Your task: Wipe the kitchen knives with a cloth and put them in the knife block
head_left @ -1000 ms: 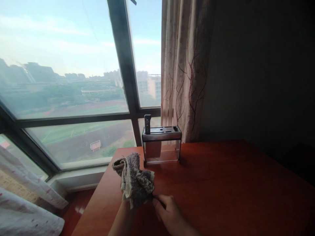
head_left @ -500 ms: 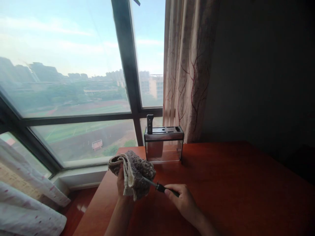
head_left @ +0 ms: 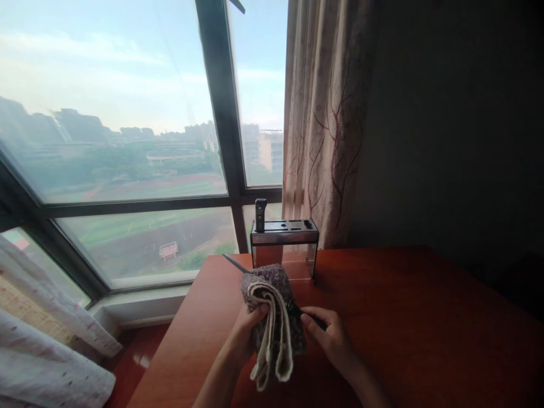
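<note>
Head camera view, nearest first: the person's two hands meet over the near left part of the reddish-brown table [head_left: 403,328]. Their left hand [head_left: 249,324] is curled around a folded grey-brown cloth [head_left: 274,323], thumb pressed on the front, the other fingers mostly hidden by it. The cloth's pale edges hang in loops below the thumb. Their right hand [head_left: 329,335] is closed around the black handle of a slender tool [head_left: 233,262], thumb and index finger toward the cloth. The tool runs through the cloth, its middle covered, and its narrow grey end sticks out beyond on the upper left.

Just past the cloth, near the table's far edge, stands a holder [head_left: 284,239] with clear sides and a slotted top. A dark handle [head_left: 260,216] rises from its left end. White curtain fabric [head_left: 46,357] with reddish marks hangs at lower left, beside the window [head_left: 144,212]. Behind the holder, a beige curtain [head_left: 323,124] with a branch pattern falls beside a dark wall [head_left: 433,124]. Outside lie a sports field [head_left: 123,229], trees and hazy buildings [head_left: 80,124].
</note>
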A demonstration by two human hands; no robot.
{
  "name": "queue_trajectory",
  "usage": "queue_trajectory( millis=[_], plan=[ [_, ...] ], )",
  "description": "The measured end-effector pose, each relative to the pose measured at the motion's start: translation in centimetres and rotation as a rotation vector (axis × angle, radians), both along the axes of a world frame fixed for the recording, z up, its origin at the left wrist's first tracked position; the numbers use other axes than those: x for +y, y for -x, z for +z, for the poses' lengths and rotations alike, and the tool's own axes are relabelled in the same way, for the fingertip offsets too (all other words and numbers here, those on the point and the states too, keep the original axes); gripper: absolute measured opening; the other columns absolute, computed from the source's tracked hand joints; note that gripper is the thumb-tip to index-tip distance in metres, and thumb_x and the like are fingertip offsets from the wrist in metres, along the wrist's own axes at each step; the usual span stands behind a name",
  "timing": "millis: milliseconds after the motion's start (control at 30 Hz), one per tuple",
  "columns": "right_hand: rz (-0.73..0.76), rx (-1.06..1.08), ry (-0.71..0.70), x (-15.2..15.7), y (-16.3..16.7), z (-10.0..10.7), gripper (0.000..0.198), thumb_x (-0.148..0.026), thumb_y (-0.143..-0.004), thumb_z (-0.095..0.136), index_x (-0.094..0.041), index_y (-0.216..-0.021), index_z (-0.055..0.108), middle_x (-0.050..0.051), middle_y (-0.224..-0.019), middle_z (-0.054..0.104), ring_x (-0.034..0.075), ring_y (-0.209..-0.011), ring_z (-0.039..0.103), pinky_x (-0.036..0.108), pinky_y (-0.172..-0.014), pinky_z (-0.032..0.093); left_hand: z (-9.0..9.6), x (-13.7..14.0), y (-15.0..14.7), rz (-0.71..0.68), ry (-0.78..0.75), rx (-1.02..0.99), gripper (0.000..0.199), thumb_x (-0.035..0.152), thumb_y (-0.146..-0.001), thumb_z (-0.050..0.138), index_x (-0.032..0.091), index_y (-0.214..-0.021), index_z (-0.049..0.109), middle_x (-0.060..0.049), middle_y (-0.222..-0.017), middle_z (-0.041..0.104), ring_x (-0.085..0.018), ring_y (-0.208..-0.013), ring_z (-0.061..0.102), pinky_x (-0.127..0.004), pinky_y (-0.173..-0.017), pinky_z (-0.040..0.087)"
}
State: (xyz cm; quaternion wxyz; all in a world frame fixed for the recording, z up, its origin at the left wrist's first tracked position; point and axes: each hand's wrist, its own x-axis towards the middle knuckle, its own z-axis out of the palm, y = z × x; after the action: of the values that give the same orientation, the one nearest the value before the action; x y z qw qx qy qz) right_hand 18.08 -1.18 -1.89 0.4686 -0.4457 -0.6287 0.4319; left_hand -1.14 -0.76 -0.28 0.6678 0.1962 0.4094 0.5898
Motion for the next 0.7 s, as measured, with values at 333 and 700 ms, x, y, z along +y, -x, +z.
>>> queue_trajectory(
  millis=[333,700],
  plan=[
    [-0.049,-0.409,-0.458,-0.5,1.1,-1.2,0.034,-0.035,-0.094,0.046,-0.019,-0.117,0.065,0.009,-0.086,0.073,0.021,-0.076,0.068,0.029,-0.068,0.051,0.0,0.5,-1.7,0.101,-0.128,0.161,0.045,0.024,-0.046,0.087,0.011,-0.086,0.072,-0.011,-0.082,0.074,-0.029,-0.077,0.07,-0.034,-0.067,0.055],
    [-0.133,-0.451,-0.609,-1.1,1.5,-0.9,0.034,-0.029,-0.094,0.047,-0.022,-0.125,0.057,0.009,-0.095,0.067,0.021,-0.087,0.063,0.031,-0.076,0.051,0.0,0.7,-1.1,0.119,-0.116,0.085,0.035,0.031,-0.058,0.082,0.012,-0.085,0.069,-0.007,-0.071,0.072,-0.025,-0.063,0.069,-0.034,-0.064,0.055]
  ],
)
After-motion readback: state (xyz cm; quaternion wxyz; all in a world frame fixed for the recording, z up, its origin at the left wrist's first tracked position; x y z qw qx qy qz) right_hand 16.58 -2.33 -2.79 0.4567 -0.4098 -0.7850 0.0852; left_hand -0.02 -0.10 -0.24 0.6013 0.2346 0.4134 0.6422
